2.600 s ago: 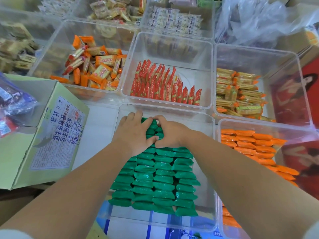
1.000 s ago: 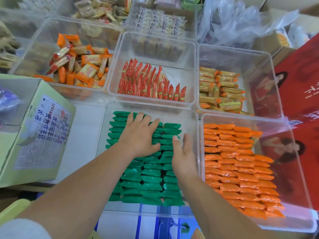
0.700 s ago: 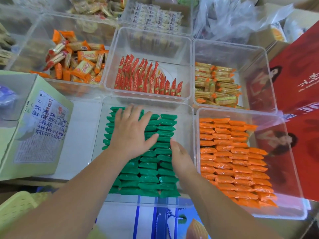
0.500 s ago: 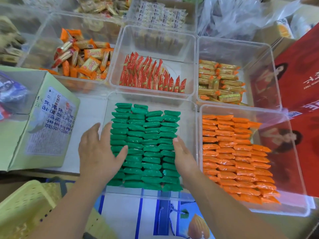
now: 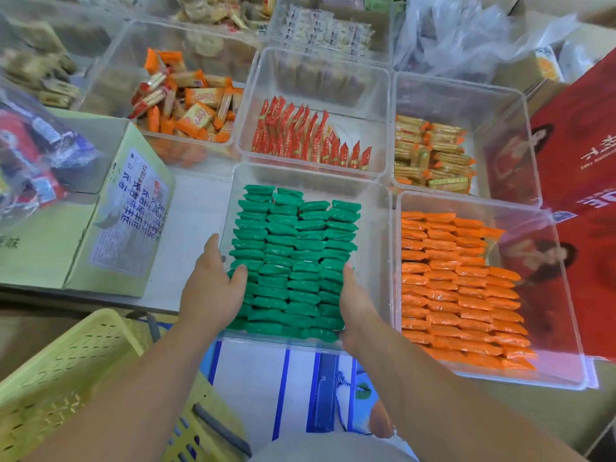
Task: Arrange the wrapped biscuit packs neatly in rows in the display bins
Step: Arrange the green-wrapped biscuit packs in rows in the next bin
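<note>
Green wrapped biscuit packs (image 5: pixel 293 255) lie in several neat rows in a clear bin (image 5: pixel 375 208) at the centre front. My left hand (image 5: pixel 213 288) straddles the bin's left wall. Its fingers run straight along the outside and its thumb rests inside against the left row. My right hand (image 5: pixel 353 301) is inside the bin, flat on edge against the right row of packs. Neither hand holds a pack. To the right, orange packs (image 5: pixel 460 288) fill a second bin (image 5: pixel 571 328) in rows.
Behind stand bins with upright red packs (image 5: pixel 306 135), yellow-orange packs (image 5: pixel 433 151) and loose orange packs (image 5: pixel 190 105). An open green cardboard box (image 5: pixel 83 228) sits on the left, with a yellow basket (image 5: pixel 83 378) below it. A red carton (image 5: pixel 586 145) lies on the right.
Both hands came off the top of the green packs and drew back toward me. They now sit at the two sides of the rows near the bin's front.
</note>
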Tool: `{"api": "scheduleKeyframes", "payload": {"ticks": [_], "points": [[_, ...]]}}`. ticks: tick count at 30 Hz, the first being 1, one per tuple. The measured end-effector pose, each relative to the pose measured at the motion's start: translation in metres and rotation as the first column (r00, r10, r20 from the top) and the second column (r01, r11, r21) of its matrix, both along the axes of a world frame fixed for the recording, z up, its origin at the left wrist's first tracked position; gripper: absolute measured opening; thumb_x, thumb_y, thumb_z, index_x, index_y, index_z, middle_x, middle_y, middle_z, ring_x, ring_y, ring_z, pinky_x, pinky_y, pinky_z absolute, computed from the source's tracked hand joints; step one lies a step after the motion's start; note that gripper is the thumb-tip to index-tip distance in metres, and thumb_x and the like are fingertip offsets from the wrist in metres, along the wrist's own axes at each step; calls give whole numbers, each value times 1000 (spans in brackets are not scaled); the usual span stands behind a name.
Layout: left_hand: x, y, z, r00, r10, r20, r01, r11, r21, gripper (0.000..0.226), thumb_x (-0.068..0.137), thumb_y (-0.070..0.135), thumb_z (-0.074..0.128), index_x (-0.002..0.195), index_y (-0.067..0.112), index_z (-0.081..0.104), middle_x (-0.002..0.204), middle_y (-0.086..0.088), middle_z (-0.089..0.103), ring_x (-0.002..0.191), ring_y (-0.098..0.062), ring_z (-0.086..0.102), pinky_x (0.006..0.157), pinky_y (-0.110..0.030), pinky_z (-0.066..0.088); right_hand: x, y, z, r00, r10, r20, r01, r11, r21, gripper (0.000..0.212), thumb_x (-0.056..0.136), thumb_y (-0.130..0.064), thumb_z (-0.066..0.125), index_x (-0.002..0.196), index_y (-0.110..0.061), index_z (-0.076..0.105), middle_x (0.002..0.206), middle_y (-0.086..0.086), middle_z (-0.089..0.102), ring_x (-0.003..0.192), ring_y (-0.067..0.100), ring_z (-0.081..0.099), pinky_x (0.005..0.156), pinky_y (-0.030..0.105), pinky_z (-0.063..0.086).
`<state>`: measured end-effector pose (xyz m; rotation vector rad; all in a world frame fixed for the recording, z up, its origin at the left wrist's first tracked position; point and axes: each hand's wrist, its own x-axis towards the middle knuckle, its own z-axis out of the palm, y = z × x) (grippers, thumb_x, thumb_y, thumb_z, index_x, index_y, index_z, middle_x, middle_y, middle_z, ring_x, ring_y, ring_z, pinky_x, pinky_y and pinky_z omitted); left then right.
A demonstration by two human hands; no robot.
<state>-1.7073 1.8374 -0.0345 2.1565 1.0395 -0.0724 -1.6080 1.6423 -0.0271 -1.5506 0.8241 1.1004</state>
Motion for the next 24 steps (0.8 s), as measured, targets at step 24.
{"api": "scheduleKeyframes", "payload": {"ticks": [24], "points": [[-1,-1,-6,1000,-11,-12,12,998,66,59,102,36,40,154,27,14,135,-9,55,110,-30,58,88,-42,45,109,36,-19,946,5,323,-5,1000,-1,61,93,-70,26,144,-41,43,134,4,64,111,31,68,85,51,57]]}}
